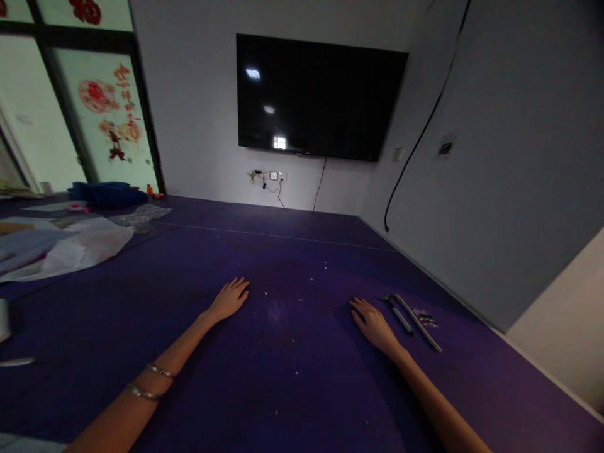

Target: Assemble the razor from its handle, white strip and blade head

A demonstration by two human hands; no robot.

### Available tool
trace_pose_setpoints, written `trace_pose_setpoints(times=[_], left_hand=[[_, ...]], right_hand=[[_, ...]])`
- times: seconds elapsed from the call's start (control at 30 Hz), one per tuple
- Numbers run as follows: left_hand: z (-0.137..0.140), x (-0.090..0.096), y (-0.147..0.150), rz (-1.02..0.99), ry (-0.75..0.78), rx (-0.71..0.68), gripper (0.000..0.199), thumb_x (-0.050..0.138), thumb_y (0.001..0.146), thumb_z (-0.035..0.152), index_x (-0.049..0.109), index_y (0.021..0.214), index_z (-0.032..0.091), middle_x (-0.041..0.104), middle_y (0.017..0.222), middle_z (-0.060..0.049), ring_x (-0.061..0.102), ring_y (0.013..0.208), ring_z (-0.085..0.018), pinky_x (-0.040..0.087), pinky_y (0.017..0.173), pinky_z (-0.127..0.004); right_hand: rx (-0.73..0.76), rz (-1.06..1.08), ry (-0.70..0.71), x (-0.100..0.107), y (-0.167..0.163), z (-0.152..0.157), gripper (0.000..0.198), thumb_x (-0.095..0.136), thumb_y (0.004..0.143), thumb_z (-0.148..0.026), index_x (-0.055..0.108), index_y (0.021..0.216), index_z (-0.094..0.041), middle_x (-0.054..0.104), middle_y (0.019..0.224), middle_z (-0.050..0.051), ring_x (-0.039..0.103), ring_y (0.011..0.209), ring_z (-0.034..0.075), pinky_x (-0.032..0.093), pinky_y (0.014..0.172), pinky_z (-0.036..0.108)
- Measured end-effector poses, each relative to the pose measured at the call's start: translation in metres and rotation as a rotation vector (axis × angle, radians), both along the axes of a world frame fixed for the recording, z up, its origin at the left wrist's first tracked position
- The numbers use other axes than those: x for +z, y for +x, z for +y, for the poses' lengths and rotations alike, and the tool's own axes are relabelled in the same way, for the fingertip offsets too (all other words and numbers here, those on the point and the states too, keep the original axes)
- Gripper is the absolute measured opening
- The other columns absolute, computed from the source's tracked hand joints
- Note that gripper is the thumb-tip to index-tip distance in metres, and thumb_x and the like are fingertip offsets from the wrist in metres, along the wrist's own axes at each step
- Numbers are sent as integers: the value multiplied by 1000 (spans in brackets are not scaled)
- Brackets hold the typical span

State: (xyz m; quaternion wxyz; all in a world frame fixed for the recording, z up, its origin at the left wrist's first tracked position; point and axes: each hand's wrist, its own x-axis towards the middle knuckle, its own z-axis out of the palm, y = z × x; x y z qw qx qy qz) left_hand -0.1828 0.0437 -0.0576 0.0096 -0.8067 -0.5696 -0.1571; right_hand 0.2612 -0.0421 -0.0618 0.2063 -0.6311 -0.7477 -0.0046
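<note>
My left hand (229, 299) lies flat on the purple table (264, 390), fingers spread and holding nothing. Two bracelets (144, 391) circle that forearm. My right hand (372, 322) also rests palm down on the surface, its fingers apart and nothing in them. Just to its right lie a dark-handled tool with a thin bent head (400, 316) and a long, slim, pale stick-like piece (419, 323); their exact kinds I cannot make out. Small white scraps (311, 279) dot the tabletop between and around my hands.
At the left are white sheets (89, 245), a clear plastic bag (141, 215) and a dark blue cloth bundle (107, 194). A small orange object (151, 191) stands behind. A black cable (418, 141) hangs down the right wall. A television (316, 97) is mounted ahead.
</note>
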Motion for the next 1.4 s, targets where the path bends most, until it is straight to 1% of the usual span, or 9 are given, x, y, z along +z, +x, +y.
trace_pose_setpoints(times=[0.23,0.37,0.47,0.57,0.73,0.9,1.03,1.2,1.4], left_hand=[[0,-1,-1,6,-1,9,51,29,88,39,46,129,16,39,139,-11,30,131,-26,26,104,-46],[2,-4,-3,12,3,6,52,27,88,41,46,129,15,38,140,-11,29,132,-26,26,104,-46],[4,-4,-4,26,6,6,53,27,87,41,46,129,15,39,139,-11,29,132,-26,27,104,-46],[5,-3,-4,49,4,10,54,26,87,40,46,130,13,39,139,-12,29,131,-27,27,104,-46],[4,-1,-3,72,5,7,55,26,87,40,46,130,12,39,139,-11,30,131,-26,28,105,-44],[5,-1,-4,87,7,8,55,26,87,39,46,130,11,39,139,-12,31,131,-27,28,105,-44],[6,-3,-5,76,11,3,55,26,87,40,46,130,11,39,139,-12,30,131,-27,28,104,-44],[5,-2,-5,67,20,13,55,26,87,40,46,130,12,40,139,-12,31,131,-26,28,104,-44],[6,-3,-5,59,35,0,55,27,86,40,47,129,12,41,138,-12,32,130,-26,29,104,-43]], right_hand=[[20,48,9,1,-3,-3,44,33,89,-34,55,122,-16,47,134,10,37,128,25,30,105,43],[23,126,39,6,3,0,46,34,88,-35,54,123,-12,49,132,13,42,124,23,32,104,39],[-112,140,138,18,22,0,42,37,85,-27,57,118,-9,57,123,15,51,116,23,37,100,36],[-257,73,184,32,49,-7,37,38,81,-19,63,107,-14,63,111,12,57,106,24,42,93,33],[-414,-37,52,46,76,-28,33,39,82,-20,67,99,-17,69,95,12,64,88,23,46,75,28],[-448,-157,-113,47,75,-37,29,41,83,-20,69,83,-15,69,85,12,65,82,22,43,66,25],[-504,-189,-213,46,70,-38,31,38,83,-16,69,83,-11,68,86,15,65,80,23,42,63,25],[-526,-188,-250,48,68,-38,32,37,82,-13,69,83,-12,67,87,15,64,82,22,41,65,25],[-536,-187,-266,47,72,-34,24,45,77,-14,69,82,-13,67,88,15,64,82,23,41,63,25]])
